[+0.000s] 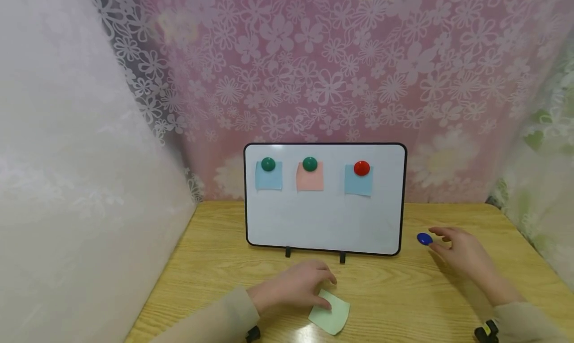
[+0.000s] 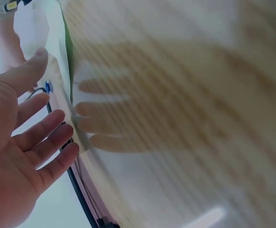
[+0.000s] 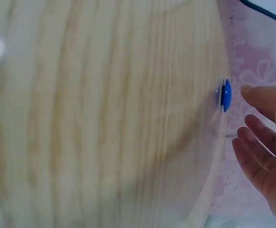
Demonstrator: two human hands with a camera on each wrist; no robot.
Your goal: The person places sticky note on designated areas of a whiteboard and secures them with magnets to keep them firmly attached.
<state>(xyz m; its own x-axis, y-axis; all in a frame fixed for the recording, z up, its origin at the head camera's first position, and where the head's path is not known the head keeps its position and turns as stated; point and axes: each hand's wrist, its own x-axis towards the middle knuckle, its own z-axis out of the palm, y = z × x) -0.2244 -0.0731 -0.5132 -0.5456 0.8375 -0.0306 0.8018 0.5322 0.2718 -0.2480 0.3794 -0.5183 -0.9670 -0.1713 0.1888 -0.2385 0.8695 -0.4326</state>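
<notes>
A pale green sticky note [image 1: 331, 313] lies on the table with one edge lifted. Over it reaches my left hand [image 1: 298, 285], its thumb overlapping the note in the head view. In the left wrist view this hand's fingers [image 2: 47, 137] are spread and loosely bent, with nothing between them. At the right, a round blue magnet [image 1: 424, 239] rests on the table. My right hand [image 1: 466, 256] is close beside the magnet, thumb tip right at its edge in the head view. The right wrist view shows a gap between the thumb and the magnet [image 3: 227, 95].
Behind the hands stands a whiteboard [image 1: 314, 218] on small black feet. Green magnets [image 1: 268, 164] are on a blue note [image 1: 270, 180] and a pink note [image 1: 310, 182]; a red magnet [image 1: 361, 168] is on another blue note [image 1: 358, 185]. Floral curtains [image 1: 323, 59] enclose the table [image 1: 215, 283].
</notes>
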